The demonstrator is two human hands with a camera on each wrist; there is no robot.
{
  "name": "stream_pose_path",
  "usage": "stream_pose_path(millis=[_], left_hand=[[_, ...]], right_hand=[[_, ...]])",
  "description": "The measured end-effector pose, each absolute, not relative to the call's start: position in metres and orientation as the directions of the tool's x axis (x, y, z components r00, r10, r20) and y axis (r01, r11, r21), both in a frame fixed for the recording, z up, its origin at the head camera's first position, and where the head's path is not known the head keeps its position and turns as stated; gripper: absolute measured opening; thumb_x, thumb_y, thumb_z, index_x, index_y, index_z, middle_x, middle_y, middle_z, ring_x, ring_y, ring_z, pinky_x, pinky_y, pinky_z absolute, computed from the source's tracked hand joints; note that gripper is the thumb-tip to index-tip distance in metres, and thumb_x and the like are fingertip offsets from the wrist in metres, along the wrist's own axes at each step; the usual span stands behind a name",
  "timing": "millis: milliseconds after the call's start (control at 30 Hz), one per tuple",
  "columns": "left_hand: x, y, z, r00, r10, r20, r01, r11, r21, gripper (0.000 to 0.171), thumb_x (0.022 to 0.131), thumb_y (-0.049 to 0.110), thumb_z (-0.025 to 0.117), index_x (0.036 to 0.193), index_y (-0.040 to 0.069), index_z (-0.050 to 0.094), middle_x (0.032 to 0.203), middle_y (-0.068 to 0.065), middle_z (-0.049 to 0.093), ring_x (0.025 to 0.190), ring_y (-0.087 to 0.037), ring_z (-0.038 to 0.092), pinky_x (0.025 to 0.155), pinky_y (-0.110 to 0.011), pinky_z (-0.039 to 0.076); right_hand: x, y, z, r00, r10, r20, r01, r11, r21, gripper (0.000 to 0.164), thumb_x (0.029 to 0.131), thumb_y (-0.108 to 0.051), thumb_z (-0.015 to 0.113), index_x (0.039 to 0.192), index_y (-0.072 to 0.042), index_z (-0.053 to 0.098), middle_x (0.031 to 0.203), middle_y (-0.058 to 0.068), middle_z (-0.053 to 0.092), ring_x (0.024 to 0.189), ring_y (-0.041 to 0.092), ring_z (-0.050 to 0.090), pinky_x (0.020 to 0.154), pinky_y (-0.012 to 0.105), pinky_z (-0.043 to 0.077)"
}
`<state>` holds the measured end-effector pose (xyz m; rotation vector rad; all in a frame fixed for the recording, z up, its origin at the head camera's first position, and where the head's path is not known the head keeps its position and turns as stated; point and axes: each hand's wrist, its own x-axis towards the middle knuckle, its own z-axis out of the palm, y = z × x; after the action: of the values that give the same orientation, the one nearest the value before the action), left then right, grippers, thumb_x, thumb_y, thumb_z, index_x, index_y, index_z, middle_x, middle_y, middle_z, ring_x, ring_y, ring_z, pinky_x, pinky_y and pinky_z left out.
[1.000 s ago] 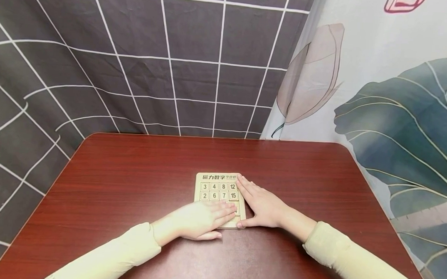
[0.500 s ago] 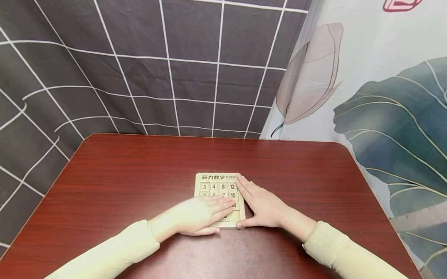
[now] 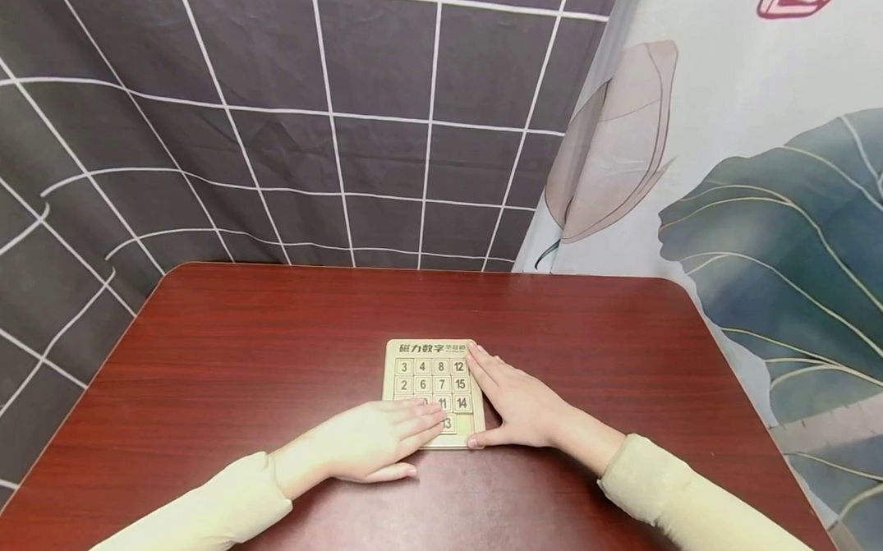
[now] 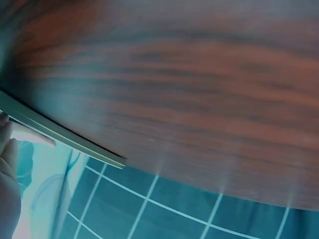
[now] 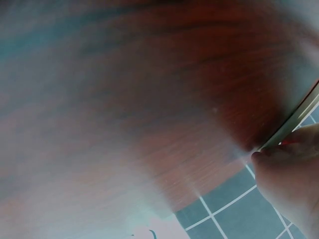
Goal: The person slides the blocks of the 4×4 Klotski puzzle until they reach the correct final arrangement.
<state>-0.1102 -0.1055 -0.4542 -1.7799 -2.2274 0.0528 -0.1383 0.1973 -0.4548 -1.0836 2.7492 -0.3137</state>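
Observation:
A pale number sliding puzzle (image 3: 423,348) lies flat on the table, its top rows reading 3, 4, 8, 12 and 2, 6, 7, 15. Tile 14 (image 3: 461,403) sits below 15, with a bare slot (image 3: 465,427) beneath it. My left hand (image 3: 375,437) lies over the lower left tiles, fingers straight, fingertips at tile 13 (image 3: 447,424) and tile 11; the tiles underneath are hidden. My right hand (image 3: 528,407) rests along the right edge, fingers straight at the upper corner, thumb at the lower one. The right wrist view shows this hand (image 5: 294,174) against the puzzle's edge (image 5: 294,122).
The puzzle is on a reddish-brown wooden table (image 3: 276,326) with rounded far corners. Behind it hangs a dark grey curtain (image 3: 380,166) with white grid lines. To the right is a white curtain (image 3: 636,235) printed with leaves and a bud.
Tile 14 has slid up against 15, leaving the slot at the lower right. My left hand has drawn back to the left, uncovering tiles 11, 14 and 13. The right hand has stayed put.

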Motion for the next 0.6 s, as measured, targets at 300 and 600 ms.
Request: stream_pose_path(millis=[300, 600], left_hand=[[-0.110, -0.085, -0.449, -0.217, 0.966, 0.140, 0.949, 0.242, -0.203, 0.064, 0.104, 0.052, 0.058, 0.148, 0.006, 0.060, 0.155, -0.010, 0.060, 0.144, -0.021, 0.059, 0.122, -0.033, 0.047], [-0.107, -0.098, -0.454, -0.212, 0.963, 0.166, 0.951, 0.243, -0.192, 0.067, 0.104, 0.051, 0.060, 0.150, 0.003, 0.057, 0.157, -0.013, 0.058, 0.147, -0.023, 0.056, 0.123, -0.035, 0.046]], right_hand=[[-0.138, 0.198, -0.454, -0.717, -0.694, -0.068, -0.660, 0.707, -0.254, 0.119, 0.088, -0.069, 0.073, 0.166, 0.005, 0.022, 0.178, 0.020, 0.015, 0.164, 0.035, 0.025, 0.131, 0.053, 0.034], [-0.138, 0.198, -0.454, -0.717, -0.694, -0.073, -0.660, 0.708, -0.251, 0.119, 0.088, -0.070, 0.073, 0.166, 0.005, 0.023, 0.178, 0.020, 0.014, 0.164, 0.036, 0.025, 0.131, 0.053, 0.033]])
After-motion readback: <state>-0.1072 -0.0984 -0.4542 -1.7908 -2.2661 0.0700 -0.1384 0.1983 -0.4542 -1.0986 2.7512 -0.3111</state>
